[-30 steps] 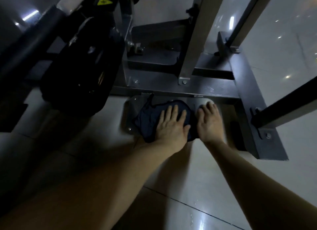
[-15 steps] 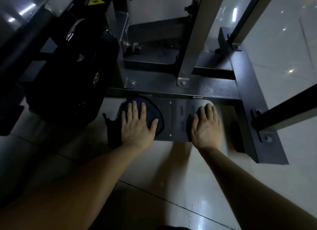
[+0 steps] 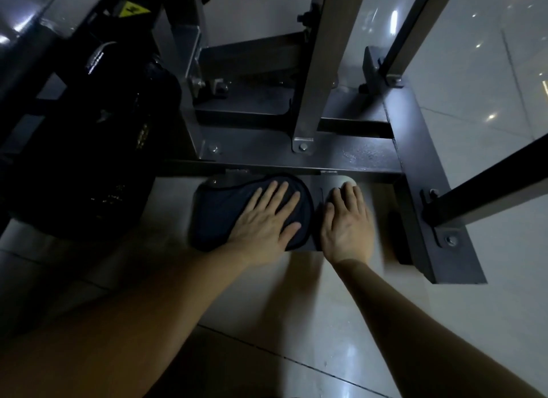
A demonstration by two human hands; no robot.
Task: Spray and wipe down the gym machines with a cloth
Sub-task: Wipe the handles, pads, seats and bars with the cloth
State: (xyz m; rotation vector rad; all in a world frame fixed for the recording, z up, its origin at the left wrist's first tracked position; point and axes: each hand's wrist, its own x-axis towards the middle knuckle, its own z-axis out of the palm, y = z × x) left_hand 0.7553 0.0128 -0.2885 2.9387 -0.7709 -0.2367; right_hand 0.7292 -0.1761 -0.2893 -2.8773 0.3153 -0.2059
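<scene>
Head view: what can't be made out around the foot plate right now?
In the head view:
Dark grey metal foot plate: mostly hidden by the dark blue cloth and both hands.
Cloth's right part: under the flat left hand.
Plate's right end: under the right hand.
Yellow triangular warning label, top left: too small to read.
Black bulky machine part, left: lost in shadow.

My two arms are bare, from the wrists right down to the edge of what I can see. My left hand (image 3: pixel 267 219) and my right hand (image 3: pixel 345 222) are bare too. The light is dim, so my nails are hard to make out.
</scene>
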